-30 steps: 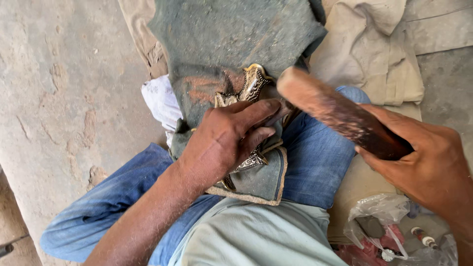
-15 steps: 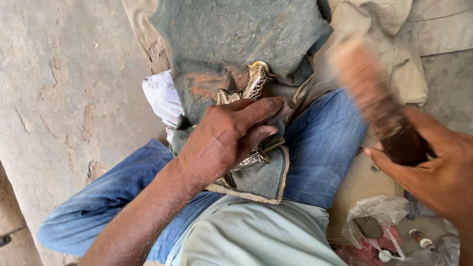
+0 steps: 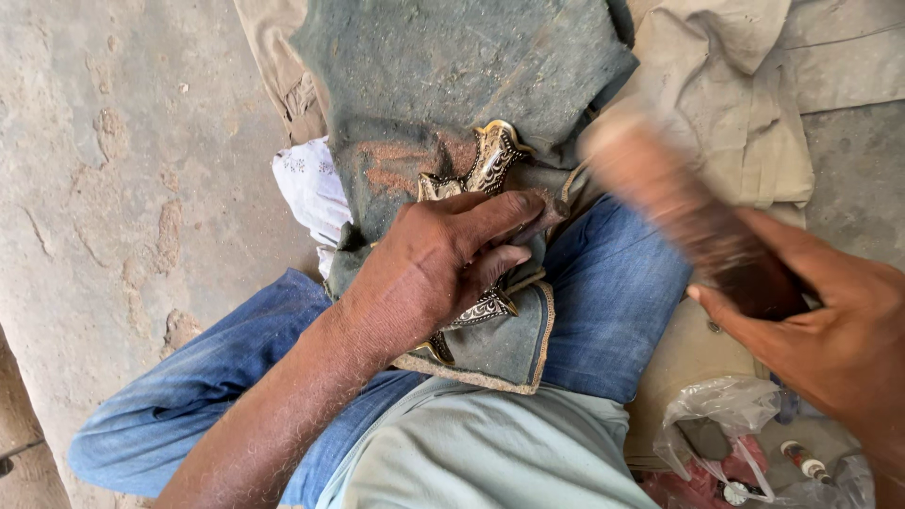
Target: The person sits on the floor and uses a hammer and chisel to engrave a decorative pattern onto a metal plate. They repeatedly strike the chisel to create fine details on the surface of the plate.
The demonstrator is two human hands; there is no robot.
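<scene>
Now the wooden mallet (image 3: 693, 221) in the right hand (image 3: 830, 330) sits higher and further back than a second ago, when its head lay close over the ornate metal piece (image 3: 490, 170); it blurs, so a swing looks under way, and I judge the hammering is mid-stroke. The right hand is wrapped tight around the handle. The left hand (image 3: 429, 269) has not shifted: it presses flat on the metal piece, fingers closed narrow over it, pinning it to the grey-green cloth pad (image 3: 471, 66) on the knee. Just left of that hand lies a white printed wrapper (image 3: 306, 188). Below the right hand sits a clear plastic bag (image 3: 726, 415) of small red and white items.
</scene>
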